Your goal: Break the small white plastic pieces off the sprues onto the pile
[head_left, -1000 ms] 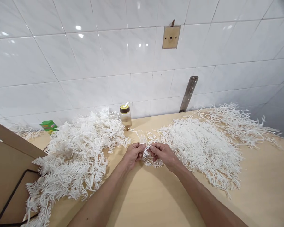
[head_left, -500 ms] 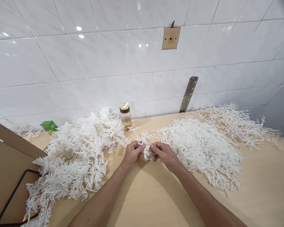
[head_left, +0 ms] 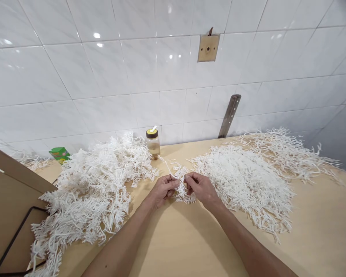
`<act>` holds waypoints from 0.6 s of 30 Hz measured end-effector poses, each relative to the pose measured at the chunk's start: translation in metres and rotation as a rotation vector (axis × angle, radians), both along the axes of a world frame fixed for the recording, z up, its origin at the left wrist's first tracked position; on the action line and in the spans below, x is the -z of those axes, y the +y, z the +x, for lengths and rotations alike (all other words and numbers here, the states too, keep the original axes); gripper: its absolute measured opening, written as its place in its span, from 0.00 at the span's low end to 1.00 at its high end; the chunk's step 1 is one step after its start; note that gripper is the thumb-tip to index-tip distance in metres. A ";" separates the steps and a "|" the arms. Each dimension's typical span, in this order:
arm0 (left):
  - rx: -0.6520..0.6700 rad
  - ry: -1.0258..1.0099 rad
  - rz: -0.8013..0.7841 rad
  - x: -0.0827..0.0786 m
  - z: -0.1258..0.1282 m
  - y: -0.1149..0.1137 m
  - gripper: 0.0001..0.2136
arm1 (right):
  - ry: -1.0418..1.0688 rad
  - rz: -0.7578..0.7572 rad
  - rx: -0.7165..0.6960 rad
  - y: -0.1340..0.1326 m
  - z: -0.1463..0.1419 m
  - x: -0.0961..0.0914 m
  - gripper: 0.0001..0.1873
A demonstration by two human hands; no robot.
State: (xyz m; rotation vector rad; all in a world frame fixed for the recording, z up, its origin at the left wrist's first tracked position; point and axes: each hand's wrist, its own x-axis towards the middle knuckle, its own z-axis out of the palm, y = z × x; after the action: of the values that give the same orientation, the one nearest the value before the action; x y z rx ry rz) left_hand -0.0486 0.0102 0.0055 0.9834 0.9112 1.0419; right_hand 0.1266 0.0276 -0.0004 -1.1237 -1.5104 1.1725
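Note:
Both my hands meet at the middle of a pale wooden table (head_left: 190, 246). My left hand (head_left: 163, 189) and my right hand (head_left: 201, 187) each pinch a small white branched plastic piece (head_left: 181, 184) between thumb and fingers, holding it just above the tabletop. A big heap of the same white branched pieces (head_left: 92, 184) lies to the left of my hands. A flatter spread of them (head_left: 242, 181) lies to the right, touching my right hand.
A small jar with a brown lid (head_left: 153, 143) stands by the tiled wall behind my hands. A green carton (head_left: 59, 153) sits at the far left. Brown cardboard with a black cord (head_left: 8, 215) covers the left edge. A metal strip (head_left: 229, 115) leans on the wall.
My hands have stayed together on the white piece, shifting slightly right. The piece has turned between my fingers, and its branches now hang lower beneath them.

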 end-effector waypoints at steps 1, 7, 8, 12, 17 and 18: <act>0.008 0.004 -0.002 0.000 0.000 0.000 0.20 | -0.022 0.010 0.008 0.000 0.000 -0.001 0.22; 0.142 -0.008 -0.001 0.005 0.000 -0.001 0.19 | -0.107 0.084 0.047 -0.004 -0.001 -0.006 0.19; 0.163 -0.005 -0.001 0.005 0.000 -0.001 0.19 | -0.115 0.094 0.055 -0.004 -0.001 -0.006 0.18; 0.154 0.017 0.003 0.005 0.004 -0.001 0.18 | -0.135 0.118 0.091 -0.004 -0.001 -0.008 0.17; -0.125 0.044 0.059 0.010 0.008 0.003 0.22 | -0.162 0.146 0.117 -0.004 0.000 -0.007 0.16; -0.160 0.048 0.074 0.011 0.009 0.003 0.22 | -0.165 0.143 0.119 -0.004 0.000 -0.006 0.16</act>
State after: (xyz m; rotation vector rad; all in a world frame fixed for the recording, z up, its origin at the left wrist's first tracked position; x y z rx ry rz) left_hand -0.0395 0.0137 -0.0053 1.0132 1.0096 1.1986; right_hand 0.1262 0.0236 0.0060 -1.2185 -1.6017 0.8951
